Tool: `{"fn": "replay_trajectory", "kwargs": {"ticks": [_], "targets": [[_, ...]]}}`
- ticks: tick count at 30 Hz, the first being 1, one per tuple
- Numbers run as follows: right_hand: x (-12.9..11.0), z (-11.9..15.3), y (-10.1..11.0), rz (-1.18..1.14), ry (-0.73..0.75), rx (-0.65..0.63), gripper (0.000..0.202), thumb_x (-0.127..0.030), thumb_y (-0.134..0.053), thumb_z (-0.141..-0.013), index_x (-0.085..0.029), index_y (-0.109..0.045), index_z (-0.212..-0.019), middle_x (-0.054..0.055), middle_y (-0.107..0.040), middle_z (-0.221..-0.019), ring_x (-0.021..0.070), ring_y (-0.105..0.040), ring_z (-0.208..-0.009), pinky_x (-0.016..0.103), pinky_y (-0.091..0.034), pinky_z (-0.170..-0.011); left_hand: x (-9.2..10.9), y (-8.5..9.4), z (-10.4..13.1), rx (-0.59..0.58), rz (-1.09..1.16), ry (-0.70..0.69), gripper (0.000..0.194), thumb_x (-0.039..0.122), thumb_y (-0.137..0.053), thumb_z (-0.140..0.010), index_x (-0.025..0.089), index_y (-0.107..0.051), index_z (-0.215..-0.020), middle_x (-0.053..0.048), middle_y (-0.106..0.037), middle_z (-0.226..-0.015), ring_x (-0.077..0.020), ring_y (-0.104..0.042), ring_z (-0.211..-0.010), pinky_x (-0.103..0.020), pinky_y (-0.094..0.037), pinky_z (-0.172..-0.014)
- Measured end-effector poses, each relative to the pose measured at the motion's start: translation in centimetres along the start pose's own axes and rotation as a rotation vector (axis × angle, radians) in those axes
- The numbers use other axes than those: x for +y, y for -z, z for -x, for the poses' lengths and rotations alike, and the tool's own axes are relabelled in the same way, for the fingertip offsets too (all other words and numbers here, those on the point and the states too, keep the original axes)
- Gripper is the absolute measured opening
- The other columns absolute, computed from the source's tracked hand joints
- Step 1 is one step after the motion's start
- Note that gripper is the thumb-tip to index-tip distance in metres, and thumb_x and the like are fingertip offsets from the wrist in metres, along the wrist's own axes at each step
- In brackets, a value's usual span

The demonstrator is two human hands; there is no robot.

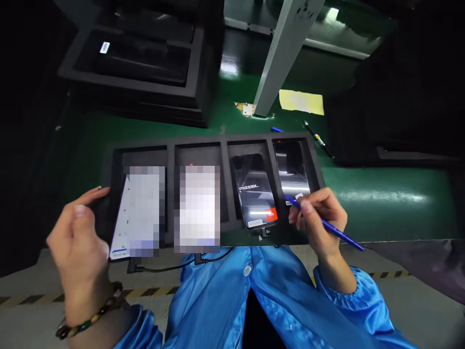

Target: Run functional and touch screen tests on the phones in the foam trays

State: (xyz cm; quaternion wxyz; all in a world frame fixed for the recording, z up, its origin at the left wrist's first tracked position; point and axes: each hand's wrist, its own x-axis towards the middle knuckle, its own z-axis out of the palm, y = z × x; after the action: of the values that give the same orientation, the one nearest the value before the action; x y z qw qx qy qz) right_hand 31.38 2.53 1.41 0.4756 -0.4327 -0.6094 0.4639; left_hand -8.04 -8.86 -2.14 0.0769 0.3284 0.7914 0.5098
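Observation:
A black foam tray with several compartments stretches across the middle, a smartphone in each. My left hand grips the tray's left end. My right hand pinches a slim blue pen-like stick, its tip over the lower part of the rightmost phone, which has a dark screen. Beside that lies a tilted phone with white text and a red button on a black screen. The two left phones, a bright one and another, are partly blurred out. Cables plug into several phones' lower ends.
Stacked black trays stand at the back left, a dark phone in the top one. A grey metal post rises from the green table. Yellow paper and a black pen lie behind the tray.

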Motion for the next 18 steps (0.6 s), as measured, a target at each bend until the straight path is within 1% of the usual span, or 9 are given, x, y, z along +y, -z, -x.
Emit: {"fn": "replay_trajectory", "kwargs": {"ticks": [1,2,5,7,9,11,13,15,18], "targets": [[-0.2,0.4,-0.4,0.01,-0.034,-0.012,0.02,-0.027,-0.075,-0.103,-0.024,-0.062,-0.089,-0.003,-0.072,-0.069,0.0118,-0.065,-0.05,0.022,-0.049,-0.046,-0.1,-0.1,0.0,0.008,0.005,-0.019,0.041,0.046,-0.056,-0.103,0.021,-0.083,-0.122,-0.007,-0.081,-0.132,-0.0337,-0.071,-0.133,-0.054,-0.046,-0.123],[-0.3,0.7,-0.7,0.013,-0.048,-0.029,0.025,-0.026,-0.077,-0.102,-0.023,-0.059,-0.084,-0.004,-0.071,-0.066,0.0109,-0.064,-0.048,0.022,-0.049,-0.045,-0.2,-0.1,0.1,0.01,0.009,-0.035,0.04,0.045,-0.056,-0.103,0.021,-0.083,-0.121,-0.007,-0.081,-0.131,-0.0334,-0.071,-0.132,-0.054,-0.047,-0.123],[-0.2,0.7,-1.1,-0.015,-0.046,-0.093,0.023,-0.027,-0.078,-0.101,-0.024,-0.06,-0.086,-0.004,-0.071,-0.069,0.0112,-0.064,-0.048,0.022,-0.047,-0.044,-0.4,-0.1,0.1,-0.008,-0.004,-0.054,0.04,0.044,-0.055,-0.104,0.021,-0.083,-0.121,-0.007,-0.082,-0.13,-0.0321,-0.072,-0.131,-0.052,-0.047,-0.123],[0.0,0.7,-1.2,0.019,-0.02,-0.103,0.031,-0.023,-0.083,-0.096,-0.023,-0.057,-0.079,-0.005,-0.065,-0.065,0.0103,-0.061,-0.048,0.023,-0.046,-0.046,-0.4,-0.1,0.1,-0.011,-0.006,-0.056,0.04,0.043,-0.054,-0.105,0.021,-0.083,-0.121,-0.006,-0.082,-0.13,-0.0312,-0.072,-0.131,-0.052,-0.047,-0.124],[0.3,0.8,-1.3,0.089,0.0,-0.108,0.043,-0.016,-0.086,-0.092,-0.023,-0.049,-0.071,-0.008,-0.054,-0.058,0.0077,-0.052,-0.046,0.024,-0.042,-0.047,-0.5,-0.1,0.1,0.0,0.009,-0.06,0.04,0.042,-0.054,-0.105,0.02,-0.083,-0.121,-0.006,-0.082,-0.13,-0.0306,-0.072,-0.13,-0.051,-0.047,-0.123],[0.6,0.9,-1.3,0.133,0.02,-0.131,0.048,-0.012,-0.08,-0.094,-0.023,-0.041,-0.069,-0.01,-0.045,-0.055,0.0058,-0.042,-0.045,0.024,-0.035,-0.047,-0.5,-0.1,0.2,0.011,0.025,-0.059,0.04,0.042,-0.054,-0.105,0.02,-0.083,-0.12,-0.006,-0.082,-0.13,-0.0303,-0.072,-0.13,-0.051,-0.047,-0.124],[0.7,0.9,-1.2,0.169,0.052,-0.156,0.048,-0.011,-0.073,-0.098,-0.022,-0.037,-0.07,-0.01,-0.039,-0.056,0.0052,-0.036,-0.045,0.024,-0.03,-0.047,-0.6,-0.1,0.2,0.01,0.03,-0.046,0.039,0.042,-0.054,-0.105,0.02,-0.083,-0.12,-0.006,-0.082,-0.13,-0.0298,-0.071,-0.131,-0.052,-0.046,-0.126],[0.7,0.9,-1.2,0.208,0.078,-0.179,0.047,-0.01,-0.071,-0.099,-0.022,-0.035,-0.07,-0.01,-0.036,-0.058,0.0054,-0.033,-0.048,0.024,-0.028,-0.048,-0.7,-0.1,0.2,0.0,0.033,-0.034,0.038,0.043,-0.055,-0.104,0.021,-0.083,-0.12,-0.006,-0.081,-0.131,-0.0301,-0.071,-0.131,-0.054,-0.045,-0.127],[0.6,0.7,-1.2,0.237,0.098,-0.212,0.046,-0.009,-0.071,-0.098,-0.022,-0.036,-0.071,-0.009,-0.037,-0.061,0.0056,-0.033,-0.05,0.024,-0.028,-0.049,-0.9,-0.1,0.1,-0.001,0.033,-0.029,0.04,0.046,-0.056,-0.103,0.021,-0.083,-0.119,-0.007,-0.081,-0.132,-0.032,-0.072,-0.13,-0.054,-0.049,-0.123]]}}
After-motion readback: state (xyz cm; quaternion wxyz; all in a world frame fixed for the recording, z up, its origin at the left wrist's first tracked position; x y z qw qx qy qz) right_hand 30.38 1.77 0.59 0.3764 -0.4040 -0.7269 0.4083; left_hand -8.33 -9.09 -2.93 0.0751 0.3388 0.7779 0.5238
